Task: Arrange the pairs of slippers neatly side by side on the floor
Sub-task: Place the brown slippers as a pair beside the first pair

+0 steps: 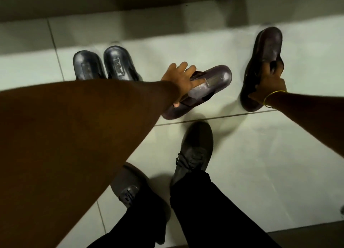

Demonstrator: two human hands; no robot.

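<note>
Fingers (193, 81) of your left hand (181, 80) wrap one dark glossy slipper (210, 87), and your right hand (268, 88) grips its mate (264, 61) by the opening. Bring both beside the finished pair (104, 65), toes level and sides touching, then let go

dim, greenish cast | soft shadows under slippers (197, 91) | slight motion blur | wide-angle edge bending

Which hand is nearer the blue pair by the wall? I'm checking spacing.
Left. The left hand grips a slipper just right of the blue pair; the right hand is farther right.
</note>
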